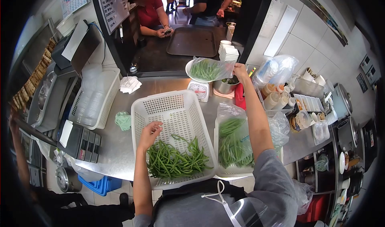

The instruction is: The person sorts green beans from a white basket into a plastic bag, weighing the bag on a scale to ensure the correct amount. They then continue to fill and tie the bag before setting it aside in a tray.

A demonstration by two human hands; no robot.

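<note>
My right hand (241,73) pinches the edge of a clear plastic bag of green beans (206,69). That bag lies over the white bowl (188,68) on top of a small dial scale (199,91). My left hand (150,134) is over the left side of a white perforated basket (176,100), fingers loosely bent and apart, with nothing in it. Loose green beans (176,158) are heaped in the near half of this basket. Beside it, a second white basket (221,173) holds bagged green beans (236,144).
A metal pot (225,86) stands right of the scale. Squeeze bottles (272,99) crowd the right side. Stacked clear containers (88,100) fill a basket at left, near a green cloth (123,121). Beyond the counter lies a brown tray (191,41); people stand there.
</note>
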